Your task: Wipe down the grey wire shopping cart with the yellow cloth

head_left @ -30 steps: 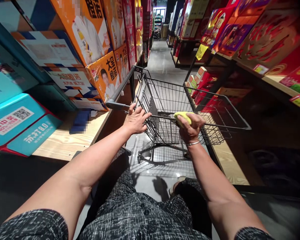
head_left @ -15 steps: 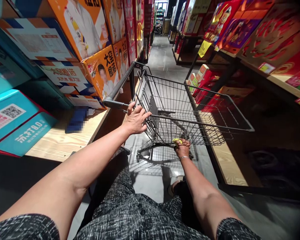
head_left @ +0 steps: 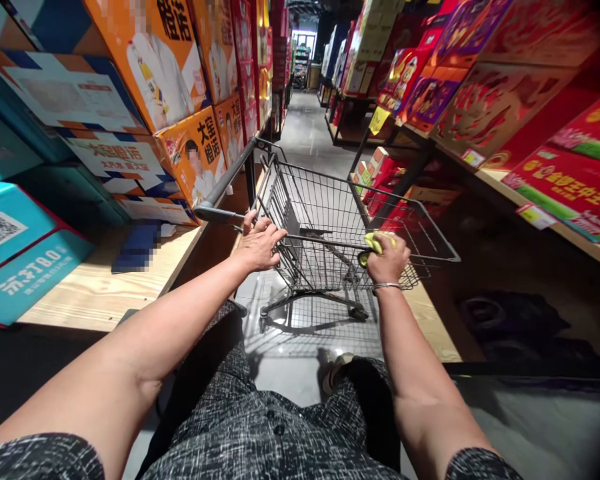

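Observation:
A black wire shopping cart (head_left: 330,200) stands in the aisle right in front of me, its basket bare. My left hand (head_left: 257,243) is closed over the near left corner of the cart's top rail, beside the grey handle (head_left: 217,215). My right hand (head_left: 387,260) is closed on a yellow cloth (head_left: 373,241) and presses it against the near rail at the cart's right corner. A thin bangle sits on my right wrist.
Orange and teal boxes (head_left: 190,147) fill the wooden shelf (head_left: 105,287) at left. Red gift boxes (head_left: 490,100) line the shelves at right. The tiled aisle floor (head_left: 305,133) runs ahead past the cart. A dark shape lies under the right shelf (head_left: 510,320).
My right hand with the yellow cloth dropped from the top rail down the cart's near side, then rose back to the rail's right corner. My left hand kept its hold.

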The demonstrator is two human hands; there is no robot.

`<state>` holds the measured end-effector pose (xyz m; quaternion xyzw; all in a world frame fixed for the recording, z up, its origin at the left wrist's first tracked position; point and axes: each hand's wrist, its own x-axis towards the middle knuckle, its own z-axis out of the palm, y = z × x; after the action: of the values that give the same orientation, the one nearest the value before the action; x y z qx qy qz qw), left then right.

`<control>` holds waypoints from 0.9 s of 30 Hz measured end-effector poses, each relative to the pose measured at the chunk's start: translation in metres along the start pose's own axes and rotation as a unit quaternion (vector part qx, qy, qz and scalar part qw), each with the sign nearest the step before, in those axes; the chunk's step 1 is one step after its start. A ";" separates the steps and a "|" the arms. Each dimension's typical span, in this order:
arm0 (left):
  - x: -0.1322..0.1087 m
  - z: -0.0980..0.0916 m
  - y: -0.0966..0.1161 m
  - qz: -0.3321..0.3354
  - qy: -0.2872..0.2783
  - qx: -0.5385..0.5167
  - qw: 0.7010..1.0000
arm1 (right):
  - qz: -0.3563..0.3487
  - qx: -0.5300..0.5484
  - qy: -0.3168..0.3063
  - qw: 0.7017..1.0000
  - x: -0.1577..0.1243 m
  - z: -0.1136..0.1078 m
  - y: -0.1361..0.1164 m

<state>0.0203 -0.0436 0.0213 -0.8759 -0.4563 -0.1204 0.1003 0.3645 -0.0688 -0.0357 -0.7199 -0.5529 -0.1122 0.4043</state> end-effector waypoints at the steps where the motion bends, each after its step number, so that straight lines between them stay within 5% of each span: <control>1: 0.000 -0.001 0.000 -0.001 -0.006 0.001 1.000 | 0.010 -0.004 -0.025 1.000 0.000 0.001 -0.010; 7: 0.005 -0.004 0.008 -0.002 -0.014 0.031 0.999 | -0.130 -0.016 -0.173 0.976 -0.024 0.022 -0.112; 10: 0.009 -0.005 0.025 -0.027 -0.021 0.102 0.994 | -0.202 -0.020 -0.217 0.955 -0.019 0.021 -0.137; 13: 0.012 -0.003 0.041 -0.052 -0.044 0.159 0.985 | -0.216 -0.033 -0.255 0.942 0.000 0.008 -0.110; 18: 0.010 0.006 0.041 -0.045 -0.077 0.132 0.987 | -0.082 -0.147 -0.285 0.944 0.041 -0.031 0.004; 21: 0.011 0.011 0.037 -0.067 -0.097 0.110 0.987 | -0.046 -0.195 -0.294 0.935 0.056 -0.046 0.053; 27: 0.031 0.009 0.034 -0.070 -0.137 0.106 0.982 | -0.042 -0.224 -0.317 0.921 0.056 -0.048 0.065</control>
<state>0.0662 -0.0363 0.0201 -0.8343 -0.5364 0.0431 0.1199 0.4561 -0.0671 -0.0004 -0.7654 -0.6427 -0.0160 0.0312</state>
